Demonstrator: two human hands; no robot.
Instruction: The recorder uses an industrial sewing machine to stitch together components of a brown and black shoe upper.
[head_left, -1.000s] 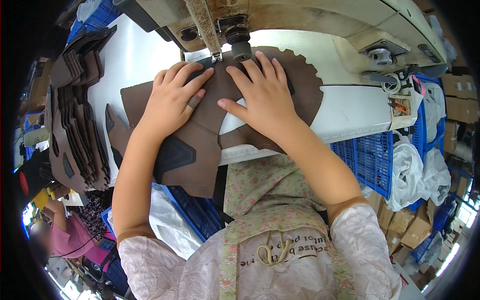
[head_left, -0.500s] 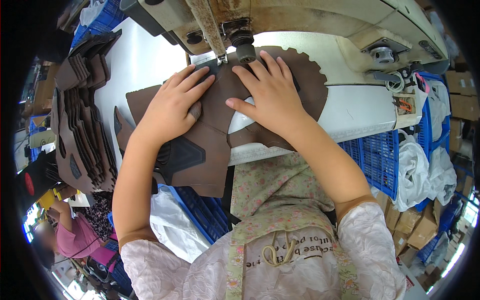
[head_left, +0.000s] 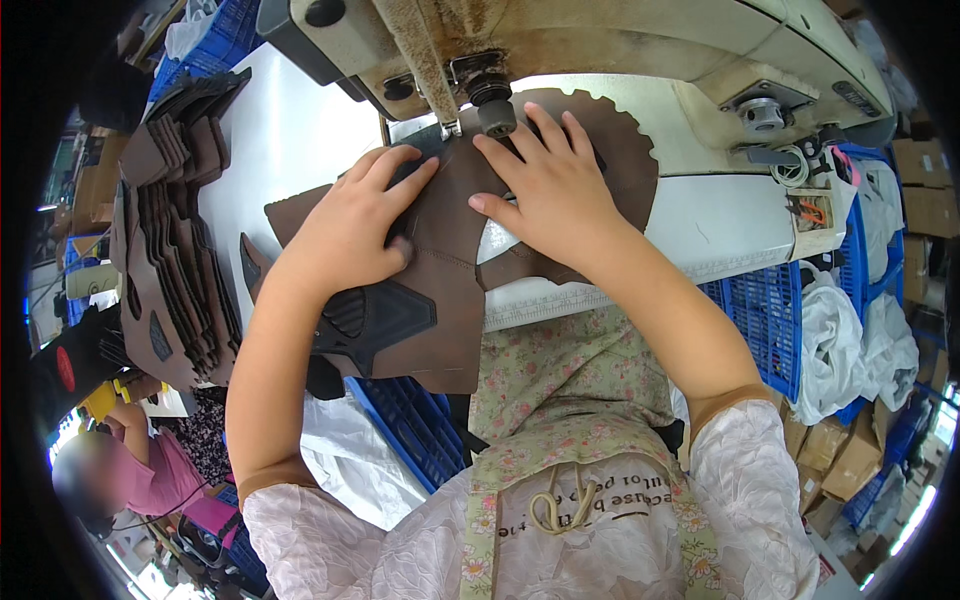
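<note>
Leather piece [head_left: 440,250], brown with a scalloped far edge, spread on the white table [head_left: 290,140] under the sewing machine's needle foot [head_left: 495,110]. Left hand [head_left: 350,235] flat and open, pressing it down. Right hand [head_left: 555,190] likewise open, fingers splayed just right of the foot. Stack of cut brown pieces [head_left: 170,260] well left. Blue crate [head_left: 765,310] right.
</note>
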